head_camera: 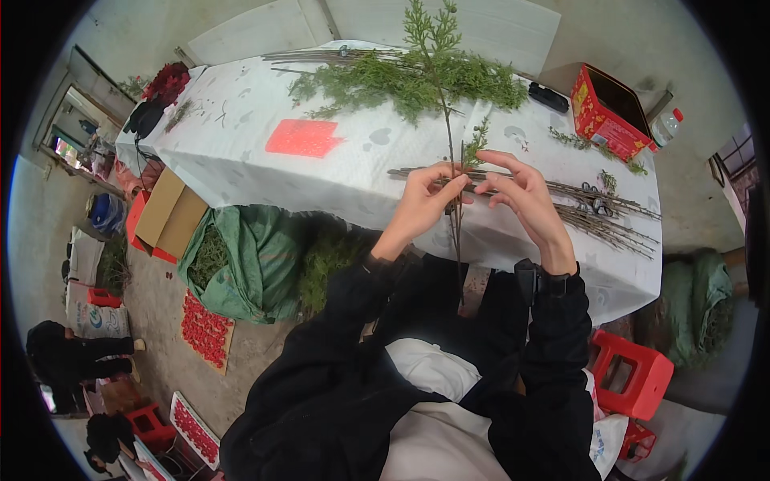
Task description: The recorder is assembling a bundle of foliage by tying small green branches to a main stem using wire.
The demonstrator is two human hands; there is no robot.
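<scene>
My left hand (428, 195) pinches a thin brown stem (448, 129) between thumb and fingers. The stem stands upright over the table's front edge, with green conifer leaves (430, 30) at its top. A short leafy sprig (478, 141) lies against the stem near the pinch. My right hand (517, 186) is just to the right, fingers curved and apart, with nothing plainly held in it. Beneath and beyond it on the table lies a bundle of bare twigs (601, 222), with metallic bands or clips (595, 201) across it.
A heap of conifer sprigs (385, 78) lies along the table's (210, 129) back, near a pink-red sheet (304, 138). A red box (610, 111) stands at the far right. Left of me are a green sack (252, 264) of greenery and a cardboard box (171, 210). Other people (78, 355) are at lower left.
</scene>
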